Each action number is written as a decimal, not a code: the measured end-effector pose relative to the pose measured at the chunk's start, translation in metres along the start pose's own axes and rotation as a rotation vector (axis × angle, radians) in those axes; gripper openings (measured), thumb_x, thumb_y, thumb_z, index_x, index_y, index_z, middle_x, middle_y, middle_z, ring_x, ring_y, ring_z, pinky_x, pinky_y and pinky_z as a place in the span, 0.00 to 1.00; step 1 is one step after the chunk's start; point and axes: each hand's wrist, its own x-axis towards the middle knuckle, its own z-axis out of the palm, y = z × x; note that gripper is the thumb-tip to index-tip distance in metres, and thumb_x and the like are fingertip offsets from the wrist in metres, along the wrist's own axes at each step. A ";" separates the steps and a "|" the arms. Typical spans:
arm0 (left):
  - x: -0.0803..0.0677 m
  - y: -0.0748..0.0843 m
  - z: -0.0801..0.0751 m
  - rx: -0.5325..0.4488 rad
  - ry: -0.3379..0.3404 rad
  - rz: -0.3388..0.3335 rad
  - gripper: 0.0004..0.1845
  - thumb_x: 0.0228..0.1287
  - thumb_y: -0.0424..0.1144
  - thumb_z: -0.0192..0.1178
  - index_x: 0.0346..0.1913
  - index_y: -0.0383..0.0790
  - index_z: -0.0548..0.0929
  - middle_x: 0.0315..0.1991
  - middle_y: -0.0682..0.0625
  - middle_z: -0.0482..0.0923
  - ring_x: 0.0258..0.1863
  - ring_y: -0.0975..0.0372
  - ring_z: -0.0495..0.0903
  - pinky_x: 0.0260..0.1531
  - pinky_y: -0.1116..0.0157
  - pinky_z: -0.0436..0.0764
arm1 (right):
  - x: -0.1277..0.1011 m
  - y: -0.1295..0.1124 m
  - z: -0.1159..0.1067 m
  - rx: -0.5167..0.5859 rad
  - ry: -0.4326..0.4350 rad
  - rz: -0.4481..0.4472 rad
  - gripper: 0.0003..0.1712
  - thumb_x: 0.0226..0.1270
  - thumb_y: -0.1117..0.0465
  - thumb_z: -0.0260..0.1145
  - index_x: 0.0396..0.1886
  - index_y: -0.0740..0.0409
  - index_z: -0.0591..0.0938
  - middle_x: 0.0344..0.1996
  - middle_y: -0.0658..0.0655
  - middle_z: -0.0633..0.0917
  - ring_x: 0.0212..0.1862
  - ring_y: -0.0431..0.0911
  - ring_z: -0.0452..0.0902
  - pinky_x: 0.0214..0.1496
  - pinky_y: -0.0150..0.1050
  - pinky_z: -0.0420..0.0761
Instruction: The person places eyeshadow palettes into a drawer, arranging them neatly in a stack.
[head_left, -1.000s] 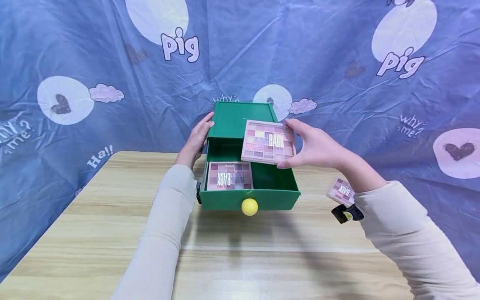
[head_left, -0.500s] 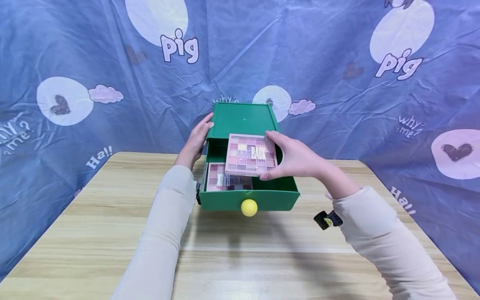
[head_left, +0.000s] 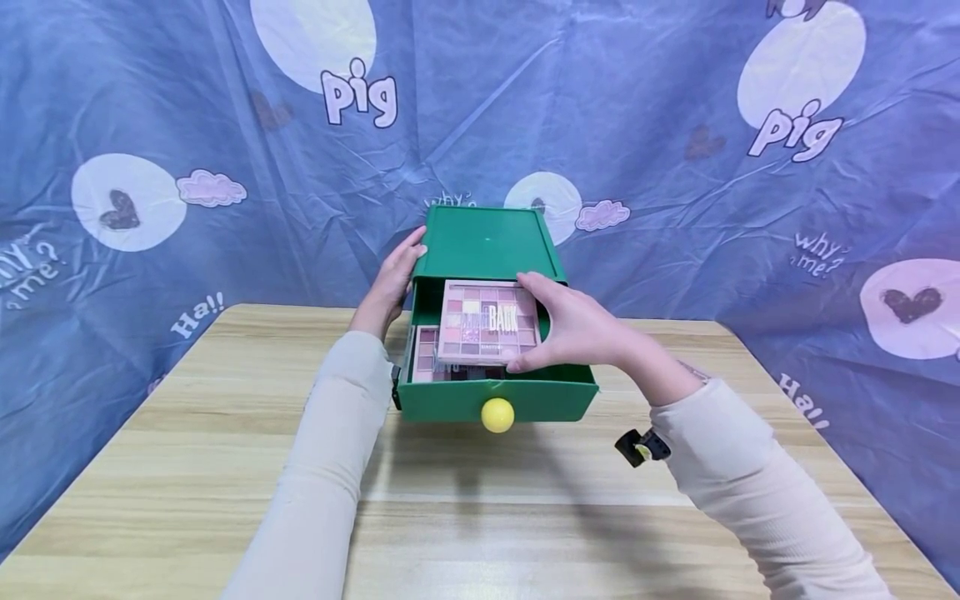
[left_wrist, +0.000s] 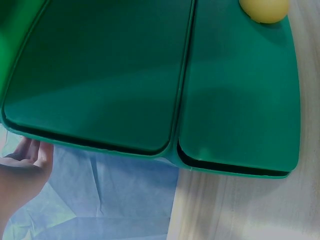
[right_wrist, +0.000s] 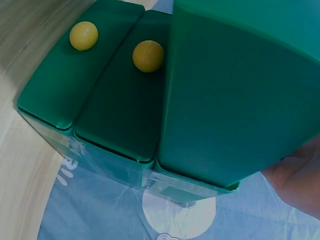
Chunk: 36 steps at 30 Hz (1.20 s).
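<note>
A green drawer cabinet [head_left: 487,242] stands on the table, its top drawer [head_left: 442,402] pulled out, with a yellow ball knob [head_left: 497,415]. My left hand [head_left: 393,279] rests against the cabinet's left side; its fingers reach the edge in the left wrist view. Between thumb and fingers, my right hand [head_left: 581,327] pinches a pink eyeshadow palette [head_left: 487,323] by its right edge, face up over the drawer. Another eyeshadow palette [head_left: 424,354] lies in the drawer's left part, largely covered by the held one. In the right wrist view, the drawer hides most of my right hand [right_wrist: 297,175].
Below the pulled-out drawer, two lower drawers with yellow knobs [right_wrist: 148,56] are closed. A sliver of another palette [head_left: 696,372] shows behind my right forearm. A blue printed cloth [head_left: 300,208] hangs behind the wooden table [head_left: 247,467].
My right hand has carried the palette left and down, from beside the cabinet top to over the palette in the drawer. The left hand and cabinet have stayed put.
</note>
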 end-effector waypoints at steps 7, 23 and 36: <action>0.000 0.000 0.000 0.007 0.000 0.004 0.27 0.58 0.41 0.47 0.63 0.49 0.62 0.59 0.48 0.60 0.52 0.59 0.64 0.51 0.61 0.61 | 0.002 -0.001 0.008 -0.011 -0.018 0.006 0.62 0.29 0.37 0.70 0.63 0.63 0.56 0.59 0.59 0.62 0.58 0.51 0.58 0.55 0.47 0.60; -0.001 0.000 0.000 0.021 -0.001 -0.005 0.27 0.58 0.42 0.47 0.63 0.50 0.62 0.60 0.48 0.59 0.53 0.59 0.63 0.52 0.60 0.61 | 0.005 -0.004 0.018 -0.124 -0.100 -0.032 0.57 0.35 0.43 0.70 0.61 0.70 0.57 0.59 0.66 0.61 0.61 0.54 0.52 0.57 0.46 0.57; -0.001 0.000 0.000 0.030 -0.001 0.002 0.27 0.58 0.42 0.48 0.63 0.50 0.62 0.60 0.49 0.59 0.54 0.59 0.62 0.52 0.59 0.60 | 0.010 -0.011 0.021 -0.186 -0.214 -0.009 0.57 0.38 0.43 0.69 0.61 0.72 0.55 0.60 0.68 0.58 0.62 0.54 0.50 0.58 0.45 0.56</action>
